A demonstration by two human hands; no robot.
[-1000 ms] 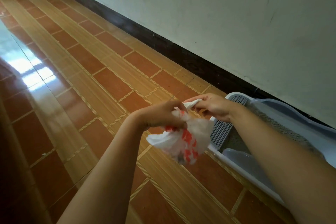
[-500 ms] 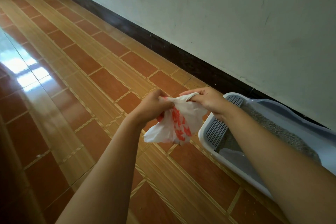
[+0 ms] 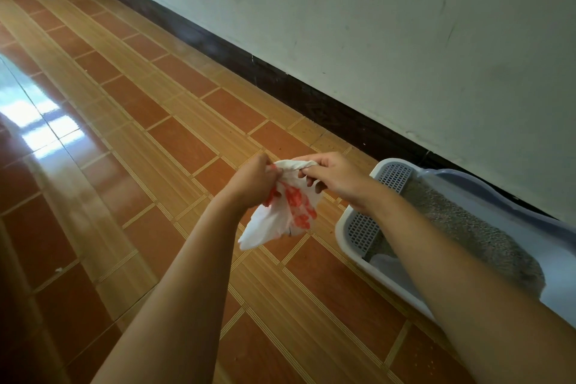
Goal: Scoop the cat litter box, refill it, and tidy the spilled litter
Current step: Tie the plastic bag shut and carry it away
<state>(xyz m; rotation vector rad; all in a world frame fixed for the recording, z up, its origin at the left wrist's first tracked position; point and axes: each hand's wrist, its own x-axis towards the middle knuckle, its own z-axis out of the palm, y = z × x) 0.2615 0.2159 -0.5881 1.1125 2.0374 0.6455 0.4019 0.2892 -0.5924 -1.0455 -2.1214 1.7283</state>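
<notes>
- One litter box (image 3: 382,164) is seen at 3 o'clock of the view, set against the dark baseboard (image 3: 280,78) under the wall; grey litter (image 3: 461,221) is held in it, and a perforated white panel (image 3: 363,229) is fitted at its 9 o'clock end.
- One white plastic bag (image 3: 286,209) with red print is held above the floor tiles (image 3: 174,146) at the centre, at 9 o'clock of the box; what is inside it cannot be told.
- Both forearms are stretched forward, and the hands are brought together at the bag's top edge.
- The 9 o'clock end of that edge is gripped by the curled fingers of the left hand (image 3: 254,179).
- The 3 o'clock end is pinched between the thumb and curled fingers of the right hand (image 3: 335,176).
- The bag's crumpled body is seen hanging at 6 o'clock of both grips, near the box's corner.
</notes>
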